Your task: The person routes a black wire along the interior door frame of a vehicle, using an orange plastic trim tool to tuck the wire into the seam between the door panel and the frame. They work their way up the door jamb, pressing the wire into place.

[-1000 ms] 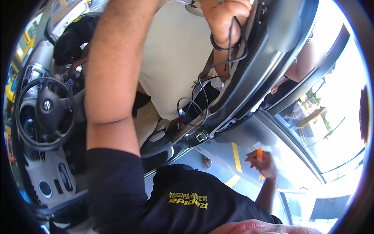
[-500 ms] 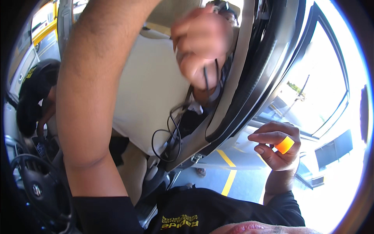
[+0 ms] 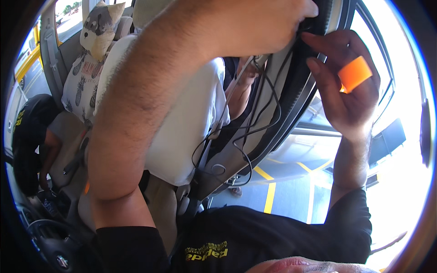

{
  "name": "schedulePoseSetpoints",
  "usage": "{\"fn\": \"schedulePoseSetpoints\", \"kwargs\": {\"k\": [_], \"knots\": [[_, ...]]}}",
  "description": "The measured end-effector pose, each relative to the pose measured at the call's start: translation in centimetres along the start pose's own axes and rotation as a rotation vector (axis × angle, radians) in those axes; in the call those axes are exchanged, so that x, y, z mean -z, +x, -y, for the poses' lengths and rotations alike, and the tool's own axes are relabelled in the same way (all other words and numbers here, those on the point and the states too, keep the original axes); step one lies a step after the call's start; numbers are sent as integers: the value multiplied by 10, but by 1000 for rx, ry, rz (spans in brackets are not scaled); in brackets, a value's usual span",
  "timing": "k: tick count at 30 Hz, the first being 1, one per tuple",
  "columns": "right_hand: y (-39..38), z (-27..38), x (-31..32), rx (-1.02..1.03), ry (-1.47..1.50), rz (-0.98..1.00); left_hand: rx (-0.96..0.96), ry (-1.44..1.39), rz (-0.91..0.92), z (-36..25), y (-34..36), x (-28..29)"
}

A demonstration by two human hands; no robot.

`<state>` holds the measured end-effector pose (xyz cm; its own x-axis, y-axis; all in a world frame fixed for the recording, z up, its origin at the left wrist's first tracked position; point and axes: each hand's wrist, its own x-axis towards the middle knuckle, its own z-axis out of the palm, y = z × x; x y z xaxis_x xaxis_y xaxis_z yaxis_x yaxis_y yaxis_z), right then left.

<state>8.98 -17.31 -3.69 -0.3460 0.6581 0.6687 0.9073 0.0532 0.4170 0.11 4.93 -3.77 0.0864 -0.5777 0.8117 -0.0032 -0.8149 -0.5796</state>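
Nearest, the left forearm slanted across the frame from lower left to upper centre, ending in the left hand (image 3: 277, 22) at the top; its fingers were mostly hidden, so whether it gripped anything could not be told. The right hand (image 3: 348, 86), at upper right, kept an orange piece (image 3: 356, 74) in its bent fingers, thumb and forefinger parted, fingertips close to the left hand; whether they touched was unclear. Just below the left hand, the nearer of the two, a black cable (image 3: 276, 107) hung, its long run slanting down and leftward into loose loops at the centre, roughly along the car's door frame (image 3: 264, 148). Beyond lay a pale seat (image 3: 175, 123), another person's forearm (image 3: 239, 98) behind it, and, far left, a stooping person in black (image 3: 32, 132).
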Motion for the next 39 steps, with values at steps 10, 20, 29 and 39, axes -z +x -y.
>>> {"fn": "schedulePoseSetpoints", "kwargs": {"k": [10,20,29,39], "knots": [[30,30,-13,290,-445,319,68,-154,15,3,-31,-6],[44,34,-3,200,-625,353,77,-358,97,20,-23,-1],[56,17,22,371,-568,500,67,-410,-181,18,-26,-16],[101,-11,44,559,-532,564,207,-469,-108,8,-37,-24]]}}
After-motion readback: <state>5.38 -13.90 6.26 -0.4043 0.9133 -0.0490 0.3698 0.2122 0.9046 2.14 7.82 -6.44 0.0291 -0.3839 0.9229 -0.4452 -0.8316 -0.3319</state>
